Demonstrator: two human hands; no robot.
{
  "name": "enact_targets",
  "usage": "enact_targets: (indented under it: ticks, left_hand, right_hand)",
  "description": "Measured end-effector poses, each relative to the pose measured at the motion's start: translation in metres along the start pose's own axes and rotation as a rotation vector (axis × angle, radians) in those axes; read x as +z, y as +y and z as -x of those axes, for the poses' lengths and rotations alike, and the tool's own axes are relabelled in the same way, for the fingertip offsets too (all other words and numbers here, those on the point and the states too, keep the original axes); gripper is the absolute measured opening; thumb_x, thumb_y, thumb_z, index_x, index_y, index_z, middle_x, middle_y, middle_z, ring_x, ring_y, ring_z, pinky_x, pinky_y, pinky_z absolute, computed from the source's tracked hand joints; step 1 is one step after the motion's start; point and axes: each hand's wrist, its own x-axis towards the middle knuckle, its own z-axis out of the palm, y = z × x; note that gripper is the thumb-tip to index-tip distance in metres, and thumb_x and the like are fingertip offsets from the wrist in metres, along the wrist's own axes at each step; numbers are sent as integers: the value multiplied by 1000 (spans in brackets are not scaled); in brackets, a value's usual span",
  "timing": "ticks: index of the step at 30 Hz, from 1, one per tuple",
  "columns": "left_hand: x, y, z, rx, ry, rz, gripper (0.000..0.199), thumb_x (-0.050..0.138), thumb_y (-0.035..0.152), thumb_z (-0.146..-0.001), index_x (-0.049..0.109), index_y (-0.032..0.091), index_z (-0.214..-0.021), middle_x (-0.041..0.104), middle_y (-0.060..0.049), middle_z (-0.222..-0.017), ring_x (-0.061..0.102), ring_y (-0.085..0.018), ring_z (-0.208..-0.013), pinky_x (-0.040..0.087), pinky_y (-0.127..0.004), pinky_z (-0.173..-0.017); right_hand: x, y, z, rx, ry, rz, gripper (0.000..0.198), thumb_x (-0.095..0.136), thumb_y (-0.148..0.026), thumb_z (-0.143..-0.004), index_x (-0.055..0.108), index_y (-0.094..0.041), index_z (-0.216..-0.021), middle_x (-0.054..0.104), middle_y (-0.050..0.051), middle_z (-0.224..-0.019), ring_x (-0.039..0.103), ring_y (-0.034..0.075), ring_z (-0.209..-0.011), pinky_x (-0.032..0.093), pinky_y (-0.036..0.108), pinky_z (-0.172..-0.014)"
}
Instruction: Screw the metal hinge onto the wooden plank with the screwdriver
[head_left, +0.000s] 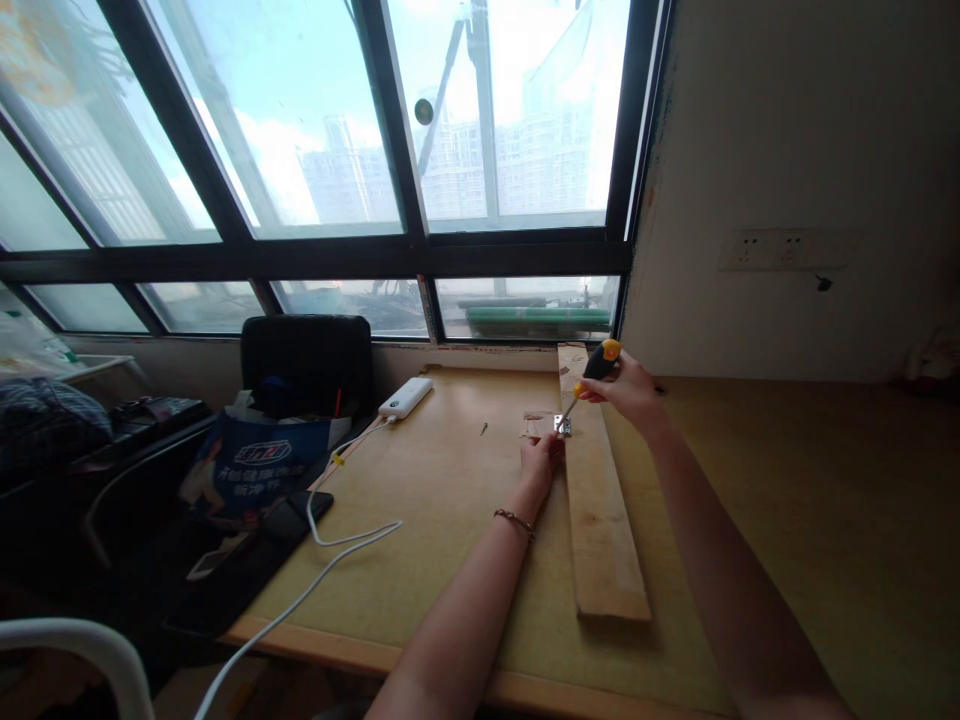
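A long wooden board [604, 530] lies on the table, running away from me toward the window. On its left edge sits a small silver metal hinge [562, 425]. My right hand [628, 388] is closed on a screwdriver [602, 360] with a black and yellow handle; the tilted shaft points down at the hinge. My left hand [541, 463] is closed beside the board's left edge, its fingertips close to the hinge; what they pinch, if anything, is too small to make out. Left of the hinge lies a small, pale, flat piece [536, 424].
A small screw-like piece [484, 429] lies on the wooden table [450, 560]. A white power bank [406, 397] with a white cable [330, 585] stands near the table's left edge. Beyond that edge are a black chair [307, 365] and a blue bag [247, 465]. Windows rise behind.
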Motion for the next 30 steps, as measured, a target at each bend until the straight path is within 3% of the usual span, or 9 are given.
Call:
enact_targets:
  ticks: [4,9,18,30]
  left_hand:
    - [0,0,2,16,1,-20,23,67,18,-62,45,14,-71,63,-5,-63,61,-15,-58,49,-29,-60]
    - [3,2,7,59,21,-18,27,70,19,-59,44,14,-66,60,-3,-58,60,-13,-53,49,-27,-56]
    - [2,4,7,72,34,-23,29,72,19,-55,45,14,-65,61,-4,-62,61,-13,-58,48,-25,-59]
    - [-2,2,1,82,33,-40,30,73,19,-52,46,13,-65,59,-2,-61,57,-10,-56,42,-21,-54]
  right_hand:
    - [-2,2,-2,-25,-51,-32,42,76,-23,-49,48,-19,-81,67,2,-76,66,21,-66,58,33,-57]
    - [-3,4,-3,-103,86,225,39,77,-25,-51,51,-19,-79,67,2,-75,66,21,-69,56,33,-60]
    - [-1,-7,3,-160,191,561,33,73,-32,-57,56,-18,-81,66,3,-74,64,20,-71,50,29,-65]
    - [-1,-16,6,-148,275,616,34,68,-37,-62,54,-17,-86,66,5,-74,64,20,-68,48,28,-65]
